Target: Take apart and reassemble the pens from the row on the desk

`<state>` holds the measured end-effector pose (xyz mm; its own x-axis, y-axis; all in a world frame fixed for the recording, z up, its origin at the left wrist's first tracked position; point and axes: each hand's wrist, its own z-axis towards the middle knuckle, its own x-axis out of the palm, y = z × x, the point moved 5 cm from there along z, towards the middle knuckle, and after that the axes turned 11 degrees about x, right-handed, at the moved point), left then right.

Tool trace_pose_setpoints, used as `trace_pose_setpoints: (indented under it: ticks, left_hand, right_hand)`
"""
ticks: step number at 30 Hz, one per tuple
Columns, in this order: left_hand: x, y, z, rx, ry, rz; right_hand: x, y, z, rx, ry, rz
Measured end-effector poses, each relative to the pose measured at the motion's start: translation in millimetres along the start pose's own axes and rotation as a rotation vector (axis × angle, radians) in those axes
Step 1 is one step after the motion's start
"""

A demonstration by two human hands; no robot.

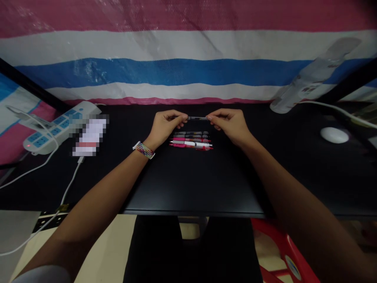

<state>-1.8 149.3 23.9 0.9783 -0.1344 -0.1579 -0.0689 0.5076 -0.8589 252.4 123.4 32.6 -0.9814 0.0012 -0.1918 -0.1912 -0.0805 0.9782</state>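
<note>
A dark, partly clear pen [198, 118] lies level between my two hands, above the far part of the black table. My left hand [168, 122] pinches its left end between thumb and fingers, a patterned band round the wrist. At the pen's other end, my right hand [229, 122] holds the tip in a similar pinch. Just nearer to me, several pens lie side by side across the table: a black pen [191, 136], a pink pen [184, 139], a white pen [197, 144] and a red pen [191, 146] among them.
On the left sit a white power strip [44, 137] with blue sockets and a blurred-out phone [90, 135] on a cable. A clear bottle [306, 82] and a white mouse [334, 135] are at the right. Striped sheeting [188, 70] hangs behind the black table [200, 184].
</note>
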Motion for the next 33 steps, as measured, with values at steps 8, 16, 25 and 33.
trace_pose_setpoints:
  ticks: [8, 16, 25, 33]
  left_hand:
    - [1.8, 2.9, -0.2, -0.033, 0.026, 0.005]
    - [4.3, -2.7, 0.5, 0.019, -0.042, 0.003]
    - [7.2, 0.8, -0.8, -0.010, 0.031, -0.010]
    - [2.8, -1.3, 0.8, 0.001, 0.005, 0.002]
  right_hand:
    - [3.0, -7.2, 3.8, 0.046, 0.005, 0.086]
    - [8.3, -15.0, 4.9, 0.109, 0.006, 0.190]
    - [7.8, -13.2, 3.5, 0.135, -0.004, 0.224]
    - [11.6, -5.9, 1.0, 0.041, -0.018, 0.146]
